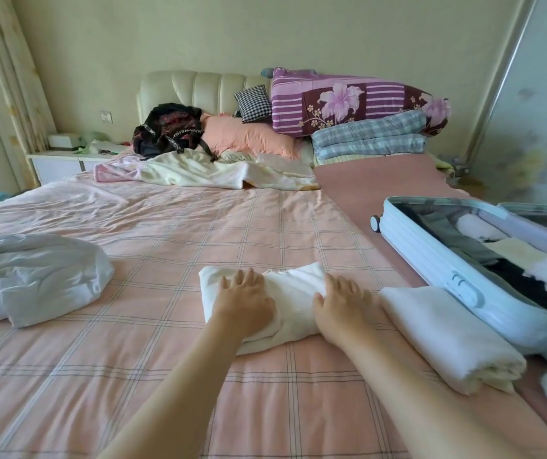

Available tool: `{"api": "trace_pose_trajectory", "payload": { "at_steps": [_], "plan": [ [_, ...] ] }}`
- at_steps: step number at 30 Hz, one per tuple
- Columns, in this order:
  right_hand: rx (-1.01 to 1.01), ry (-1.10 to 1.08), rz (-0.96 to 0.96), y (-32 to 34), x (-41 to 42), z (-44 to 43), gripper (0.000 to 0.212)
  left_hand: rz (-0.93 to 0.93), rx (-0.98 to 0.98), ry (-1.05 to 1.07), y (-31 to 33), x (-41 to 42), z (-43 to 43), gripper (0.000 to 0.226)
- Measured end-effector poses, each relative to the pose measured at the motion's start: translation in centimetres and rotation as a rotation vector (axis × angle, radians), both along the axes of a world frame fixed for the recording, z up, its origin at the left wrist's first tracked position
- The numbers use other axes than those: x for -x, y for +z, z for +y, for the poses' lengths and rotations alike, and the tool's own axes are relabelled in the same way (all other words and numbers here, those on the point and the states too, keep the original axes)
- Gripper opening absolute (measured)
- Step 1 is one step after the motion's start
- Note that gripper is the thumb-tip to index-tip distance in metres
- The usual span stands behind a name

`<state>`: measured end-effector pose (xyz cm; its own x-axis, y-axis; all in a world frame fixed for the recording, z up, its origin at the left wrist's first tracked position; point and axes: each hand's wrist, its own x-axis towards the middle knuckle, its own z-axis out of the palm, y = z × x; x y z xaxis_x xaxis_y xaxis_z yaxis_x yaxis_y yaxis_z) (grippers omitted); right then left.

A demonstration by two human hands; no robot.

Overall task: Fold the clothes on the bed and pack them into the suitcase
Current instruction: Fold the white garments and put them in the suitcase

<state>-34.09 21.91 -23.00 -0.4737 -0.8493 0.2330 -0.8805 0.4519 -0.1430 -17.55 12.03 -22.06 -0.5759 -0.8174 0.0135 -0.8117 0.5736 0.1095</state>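
Observation:
A folded cream-white garment (293, 293) lies on the pink checked bed sheet (166, 246) in front of me. My left hand (244, 304) rests flat on its left half, fingers spread. My right hand (343, 304) lies flat on its right end. Just to the right sits a second folded white bundle (447, 336). Behind that bundle stands the open pale-blue suitcase (437, 256), with white, cream and dark clothes inside. A crumpled white garment (37, 276) lies at the left of the bed.
At the head of the bed are a black backpack (169, 130), a peach pillow (249, 135), a checked cushion (253, 102) and stacked quilts (358, 104). A crumpled cream blanket (199, 172) lies below them. A white nightstand (66, 160) stands at the left wall.

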Motion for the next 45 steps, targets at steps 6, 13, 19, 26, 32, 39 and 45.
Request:
{"api": "trace_pose_trajectory", "payload": {
  "at_steps": [6, 13, 19, 26, 32, 39, 45],
  "plan": [
    [-0.199, -0.094, -0.032, -0.4, 0.4, 0.1, 0.085, 0.011, 0.09, -0.049, -0.8, 0.2, 0.8, 0.076],
    [0.026, -0.011, -0.419, 2.1, 0.0, 0.3, 0.054, 0.062, 0.153, -0.007, -1.2, -0.2, 1.8, 0.078],
    [0.285, -0.045, -0.799, 4.4, -0.5, 0.6, 0.067, 0.242, 0.063, 0.063, 0.2, -1.0, 2.3, 0.048],
    [0.438, 0.102, -0.231, 5.3, -4.9, -1.3, 0.07, 1.031, -0.482, 0.227, 2.4, -5.0, 1.1, 0.027],
    [0.242, 0.42, 0.198, 2.4, -5.3, -2.0, 0.06, 0.577, -0.173, 0.309, 1.4, -8.3, 1.3, 0.054],
    [-0.098, 0.295, 0.251, 1.2, -3.2, -2.4, 0.049, 0.445, -0.191, 0.37, 2.1, -7.6, 2.3, 0.068],
    [-0.116, -0.01, 0.197, 2.2, -0.8, -1.8, 0.057, 0.254, -0.19, 0.391, 2.1, -6.8, 1.9, 0.071]
  ]
}}
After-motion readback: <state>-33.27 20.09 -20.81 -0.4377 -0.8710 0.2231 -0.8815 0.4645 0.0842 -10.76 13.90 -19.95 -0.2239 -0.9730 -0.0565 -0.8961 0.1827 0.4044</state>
